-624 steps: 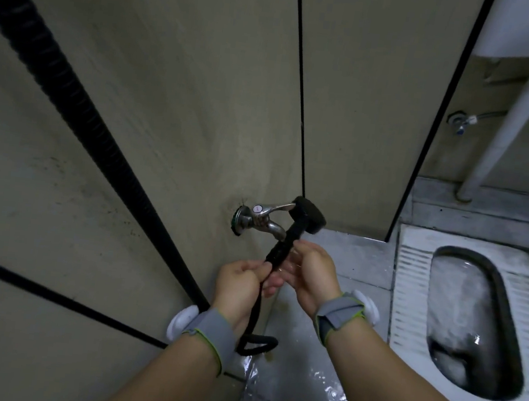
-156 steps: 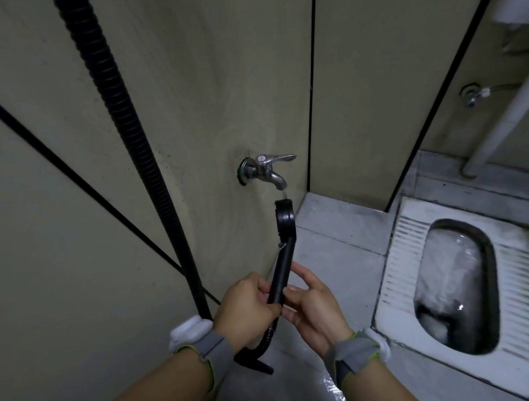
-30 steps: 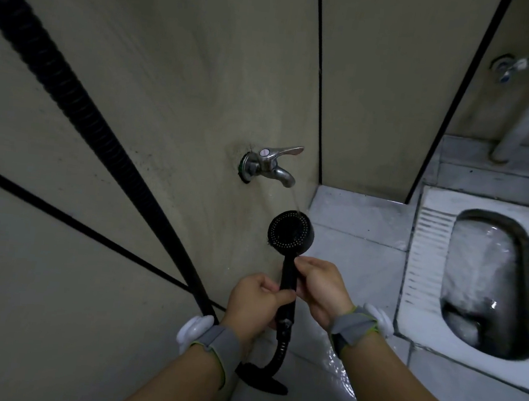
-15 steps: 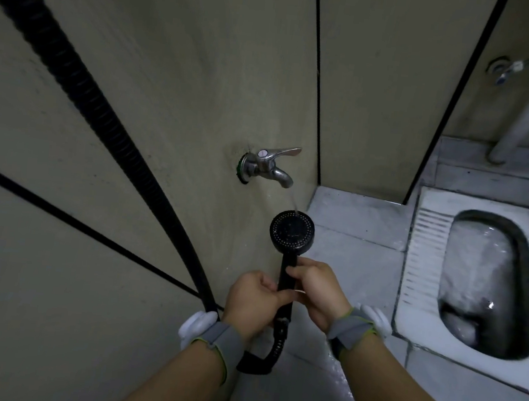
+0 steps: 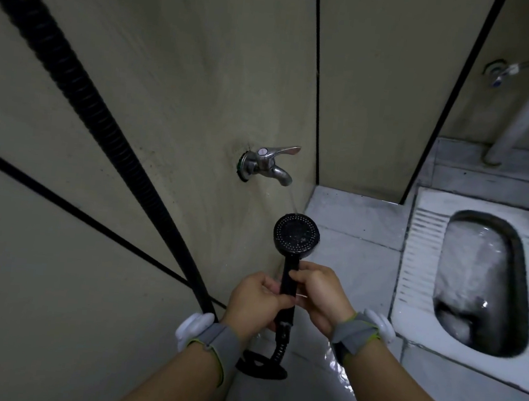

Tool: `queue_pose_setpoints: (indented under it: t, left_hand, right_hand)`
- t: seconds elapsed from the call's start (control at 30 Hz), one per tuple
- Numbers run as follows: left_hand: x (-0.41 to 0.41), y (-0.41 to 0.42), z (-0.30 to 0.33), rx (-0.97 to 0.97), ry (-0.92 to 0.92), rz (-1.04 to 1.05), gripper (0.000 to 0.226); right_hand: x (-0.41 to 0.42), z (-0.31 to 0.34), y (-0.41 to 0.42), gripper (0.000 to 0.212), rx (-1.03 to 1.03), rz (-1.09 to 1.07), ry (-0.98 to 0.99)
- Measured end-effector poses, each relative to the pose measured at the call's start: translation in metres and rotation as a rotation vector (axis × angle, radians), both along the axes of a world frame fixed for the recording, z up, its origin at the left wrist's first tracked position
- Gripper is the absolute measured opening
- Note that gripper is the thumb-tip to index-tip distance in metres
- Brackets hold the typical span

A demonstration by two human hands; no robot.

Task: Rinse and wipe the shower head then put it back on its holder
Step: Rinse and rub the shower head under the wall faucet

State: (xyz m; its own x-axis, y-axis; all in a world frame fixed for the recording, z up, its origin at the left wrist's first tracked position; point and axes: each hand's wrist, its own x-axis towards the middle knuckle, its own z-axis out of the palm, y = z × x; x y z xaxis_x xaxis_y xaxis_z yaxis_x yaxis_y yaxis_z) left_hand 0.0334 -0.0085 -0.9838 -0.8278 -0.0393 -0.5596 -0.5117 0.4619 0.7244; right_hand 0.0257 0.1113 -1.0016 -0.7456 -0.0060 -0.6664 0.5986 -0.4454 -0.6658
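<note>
Dim room: beige panelled wall with black seams, wet grey tiled floor, white squat toilet.

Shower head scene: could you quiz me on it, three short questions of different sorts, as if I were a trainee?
1. True or false: both hands, left and right, grip the handle of the black shower head.
2. Water from the wall tap falls onto: A) the squat toilet; B) the shower head's face; C) the hose.
3. Fill in: the shower head's perforated face is turned toward the ____.

Key: 1 true; 2 B; 3 camera.
</note>
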Motion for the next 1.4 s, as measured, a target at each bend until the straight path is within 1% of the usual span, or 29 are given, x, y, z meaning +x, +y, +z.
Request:
queue_pose_setpoints:
  t: [0.5, 0.67, 0.8, 0.93, 1.1, 1.3, 1.4]
  left_hand:
    - [0.000, 0.011, 0.000, 0.039, 0.036, 0.010, 0.020]
    - [-0.009, 0.016, 0.006, 0.055, 0.030, 0.030, 0.026]
    - [-0.015, 0.017, 0.008, 0.067, 0.040, 0.044, 0.025]
    - [-0.022, 0.019, 0.012, 0.044, 0.051, 0.042, 0.032]
    - [-0.030, 0.022, 0.016, 0.092, 0.058, 0.074, 0.017]
    - [-0.033, 0.026, 0.026, 0.159, 0.058, 0.119, 0.009]
    - [-0.035, 0.027, 0.028, 0.180, 0.050, 0.137, 0.009]
  right_hand:
    - [0.005, 0.012, 0.015, 0.024, -0.045, -0.060, 0.034]
    - [-0.002, 0.013, 0.016, 0.024, -0.071, -0.100, 0.038]
    - [-0.006, 0.013, 0.016, 0.024, -0.093, -0.143, 0.034]
    - [-0.008, 0.012, 0.014, 0.025, -0.102, -0.196, 0.048]
    - [-0.010, 0.013, 0.016, 0.023, -0.147, -0.228, 0.066]
    - [-0.009, 0.014, 0.018, 0.039, -0.216, -0.204, 0.103]
    - [-0.010, 0.013, 0.017, 0.041, -0.216, -0.220, 0.103]
